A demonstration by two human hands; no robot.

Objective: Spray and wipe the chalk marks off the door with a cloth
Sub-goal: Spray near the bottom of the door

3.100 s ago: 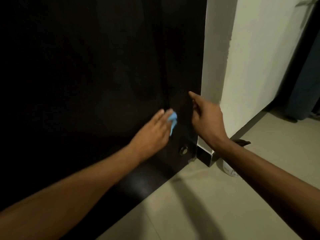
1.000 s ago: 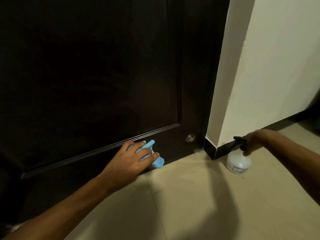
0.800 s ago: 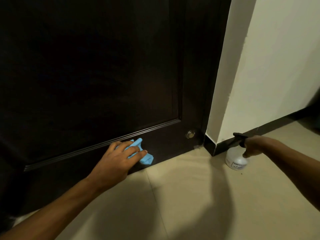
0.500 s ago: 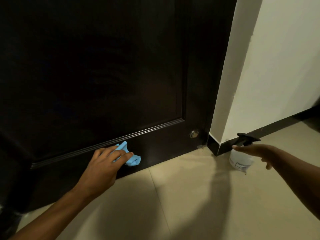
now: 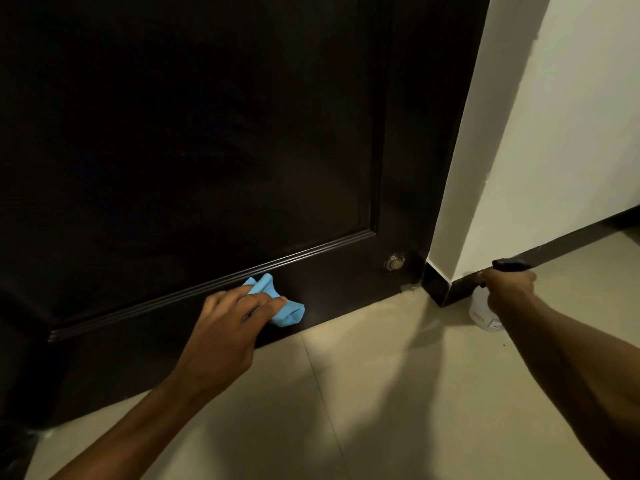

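Cloth (image 5: 273, 304), a blue crumpled wad, is sitting under the left hand (image 5: 228, 327) at lower centre of the frame, fingers curled over it and pressing it against the bottom rail of the dark door (image 5: 207, 133), just below the moulding that is running left to right. The right hand (image 5: 507, 284) is closing round the neck of the spray bottle (image 5: 483, 317) standing on the floor (image 5: 363, 393) at lower right, beside the wall corner (image 5: 440, 289). No chalk marks are showing on the dark wood. The rail's long axis is running sideways, so I judge wiping will follow it; open room lies leftward, while the door stop (image 5: 394, 262) and corner are crowding the right.
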